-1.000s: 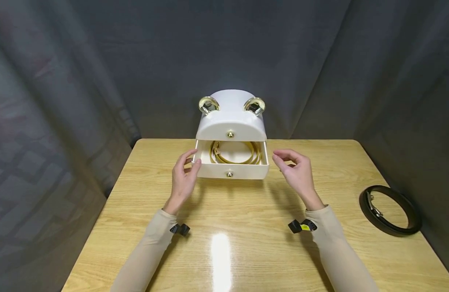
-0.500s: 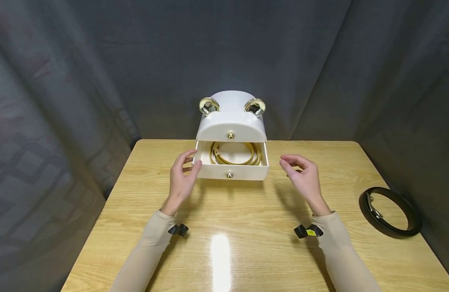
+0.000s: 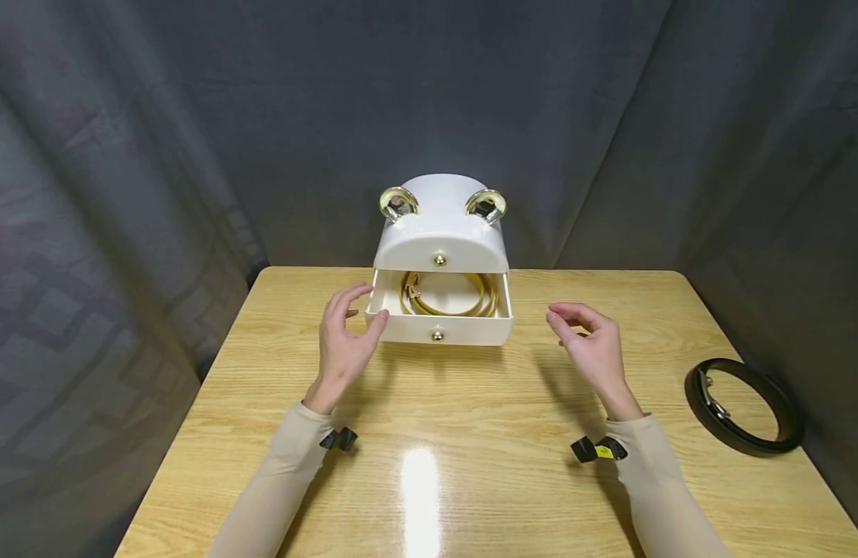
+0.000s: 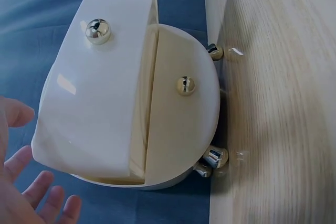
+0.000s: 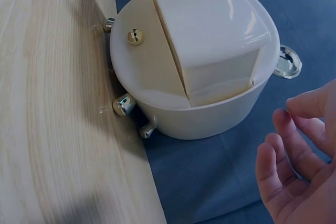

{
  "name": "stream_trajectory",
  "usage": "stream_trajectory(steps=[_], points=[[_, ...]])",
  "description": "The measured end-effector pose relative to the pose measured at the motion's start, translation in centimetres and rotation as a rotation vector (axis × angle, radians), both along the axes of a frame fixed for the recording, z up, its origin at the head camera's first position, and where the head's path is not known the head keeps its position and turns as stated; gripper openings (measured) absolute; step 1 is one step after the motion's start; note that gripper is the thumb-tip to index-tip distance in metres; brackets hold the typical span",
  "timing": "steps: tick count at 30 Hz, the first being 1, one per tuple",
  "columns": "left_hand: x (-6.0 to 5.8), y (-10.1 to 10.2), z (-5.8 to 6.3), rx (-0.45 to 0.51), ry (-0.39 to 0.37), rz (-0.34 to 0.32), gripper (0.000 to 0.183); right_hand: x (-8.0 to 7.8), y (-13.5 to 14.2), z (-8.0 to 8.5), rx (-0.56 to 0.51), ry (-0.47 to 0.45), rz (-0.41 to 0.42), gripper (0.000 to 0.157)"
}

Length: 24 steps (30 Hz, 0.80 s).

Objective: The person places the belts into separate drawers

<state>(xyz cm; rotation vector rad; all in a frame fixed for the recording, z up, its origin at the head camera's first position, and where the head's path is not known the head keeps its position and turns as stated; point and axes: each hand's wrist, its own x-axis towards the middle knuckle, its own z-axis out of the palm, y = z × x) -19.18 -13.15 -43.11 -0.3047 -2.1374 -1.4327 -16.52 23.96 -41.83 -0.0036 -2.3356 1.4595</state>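
Note:
A white rounded box (image 3: pixel 442 221) with gold ear-like ornaments stands at the table's back, its middle drawer (image 3: pixel 470 331) pulled out. Inside that drawer lies a coiled mustard-yellow belt (image 3: pixel 486 291) with a gold buckle. My left hand (image 3: pixel 345 345) is beside the drawer's left front corner, thumb and fingers spread around it. The left wrist view shows a gap between those fingers (image 4: pixel 38 188) and the drawer. To the right of the box, my right hand (image 3: pixel 592 345) hovers over the table, fingers loosely bent, holding nothing.
A coiled black belt (image 3: pixel 746 446) with a silver buckle lies near the right edge of the wooden table (image 3: pixel 498 465). Behind the box hangs a dark grey curtain (image 3: pixel 429 93). The lower front of the box has a gold knob (image 4: pixel 185 85) and short gold feet (image 4: pixel 216 156).
My right hand has moved right and toward me, away from the drawer. The left hand has shifted slightly left and its fingers have spread off the drawer corner. The drawer stays out.

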Motion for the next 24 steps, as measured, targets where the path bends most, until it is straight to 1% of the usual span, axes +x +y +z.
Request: stream_trajectory(steps=[4,10,15,20,24], points=[[0.2,0.2,0.1,-0.02,0.064,0.022,0.044,0.1,0.3,-0.3,-0.001,-0.011,0.006,0.022],[0.6,0.8,0.1,-0.086,0.17,0.047,0.04,0.2,0.8,-0.7,0.009,-0.027,0.006,0.024],[0.9,1.3,0.2,-0.124,0.248,0.059,0.038,0.4,1.3,-0.8,0.008,-0.016,0.009,0.023],[1.3,1.9,0.3,-0.18,0.304,0.069,0.037,0.5,1.7,-1.0,-0.005,-0.009,0.011,0.023],[1.6,2.3,0.2,-0.21,0.326,0.061,0.032,0.6,2.0,-1.3,-0.016,-0.015,0.005,0.022]])
